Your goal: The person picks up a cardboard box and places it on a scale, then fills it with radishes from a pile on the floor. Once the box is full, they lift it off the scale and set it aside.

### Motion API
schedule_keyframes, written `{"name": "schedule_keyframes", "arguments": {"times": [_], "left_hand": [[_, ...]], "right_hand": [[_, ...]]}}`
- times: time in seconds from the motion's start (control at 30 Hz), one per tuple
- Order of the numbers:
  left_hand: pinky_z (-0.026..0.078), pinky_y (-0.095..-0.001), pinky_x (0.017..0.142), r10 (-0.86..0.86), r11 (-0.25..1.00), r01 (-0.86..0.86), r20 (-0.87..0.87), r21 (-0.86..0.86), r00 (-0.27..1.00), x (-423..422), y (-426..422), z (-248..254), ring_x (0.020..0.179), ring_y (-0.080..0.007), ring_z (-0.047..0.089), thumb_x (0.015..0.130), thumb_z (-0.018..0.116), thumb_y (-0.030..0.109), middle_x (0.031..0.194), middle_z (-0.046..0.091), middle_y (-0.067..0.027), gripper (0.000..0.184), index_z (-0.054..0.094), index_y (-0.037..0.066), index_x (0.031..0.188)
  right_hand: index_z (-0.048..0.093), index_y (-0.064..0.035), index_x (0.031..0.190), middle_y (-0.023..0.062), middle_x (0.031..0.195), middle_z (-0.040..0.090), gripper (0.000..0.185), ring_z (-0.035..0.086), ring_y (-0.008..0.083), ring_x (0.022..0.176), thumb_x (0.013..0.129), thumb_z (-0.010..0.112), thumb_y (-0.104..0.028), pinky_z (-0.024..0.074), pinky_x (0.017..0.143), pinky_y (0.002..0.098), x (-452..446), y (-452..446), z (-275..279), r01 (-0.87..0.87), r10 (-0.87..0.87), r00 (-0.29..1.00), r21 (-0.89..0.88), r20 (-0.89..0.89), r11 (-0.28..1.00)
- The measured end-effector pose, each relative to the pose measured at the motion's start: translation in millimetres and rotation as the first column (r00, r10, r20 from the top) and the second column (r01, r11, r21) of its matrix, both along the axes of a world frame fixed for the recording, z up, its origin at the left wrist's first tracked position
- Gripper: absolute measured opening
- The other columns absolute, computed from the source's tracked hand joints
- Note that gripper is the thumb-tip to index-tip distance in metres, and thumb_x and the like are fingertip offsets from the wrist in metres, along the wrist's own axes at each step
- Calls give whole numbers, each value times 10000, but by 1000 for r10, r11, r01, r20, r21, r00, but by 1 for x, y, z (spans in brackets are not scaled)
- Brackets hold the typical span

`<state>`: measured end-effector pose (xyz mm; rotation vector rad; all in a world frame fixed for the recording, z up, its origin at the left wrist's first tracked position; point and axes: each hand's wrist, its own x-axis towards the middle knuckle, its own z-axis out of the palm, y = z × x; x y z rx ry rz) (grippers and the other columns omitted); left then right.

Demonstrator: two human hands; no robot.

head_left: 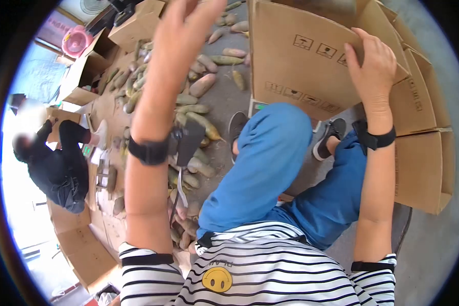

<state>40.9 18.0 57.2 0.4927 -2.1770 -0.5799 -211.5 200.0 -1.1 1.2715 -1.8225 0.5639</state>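
Right hand: right hand [375, 61] clamped on the upper rim of the large carton [290, 61], thumb on the near panel.
Left hand: left hand [186, 38] raised, well apart from the right; fingertips cut off, so cannot tell if anything is held.
Handling: reads as steadying the carton.
Carton: on the floor [229, 89] side, just beyond the left knee [285, 127]; contents hidden.
Roots: long roots [204, 84] spread left of the carton; floor edges not visible.
Edges: rim bounds any reach inward; another carton [418, 168] stands near its right side.
Room: narrow grey floor strip between roots and carton; any shift of the carton calls for knee clearance, judged tight.
Co-worker: person [58, 171] well apart, far left.
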Motion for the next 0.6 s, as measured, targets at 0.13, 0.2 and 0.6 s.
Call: {"name": "schedule_keyframes", "arguments": {"times": [0.13,0.2,0.6], "left_hand": [[401,-392,967,50,916,-237,493,324,868,95,9,-146,1153,-326,515,823,615,436,1211,551,-215,612,513,-21,1217],[425,-412,925,-167,839,-288,723,461,671,156,39,-212,1097,-358,532,805,626,390,1164,550,-250,557,531,-18,1171],[463,-428,843,-210,634,-639,892,435,399,323,123,-355,978,-391,584,782,605,347,996,616,-265,427,617,-28,987]], "right_hand": [[594,-150,1092,39,973,627,292,576,236,941,827,599,-273,400,883,383,0,4,2,-14,14,999,19,-36,1000],[594,-144,1087,42,978,629,289,579,241,941,830,594,-276,405,879,381,1,3,3,16,-15,1000,55,-11,998],[585,-130,1142,67,1059,633,320,583,255,981,881,559,-313,426,875,388,-5,1,2,69,-64,996,101,-54,992]]}}
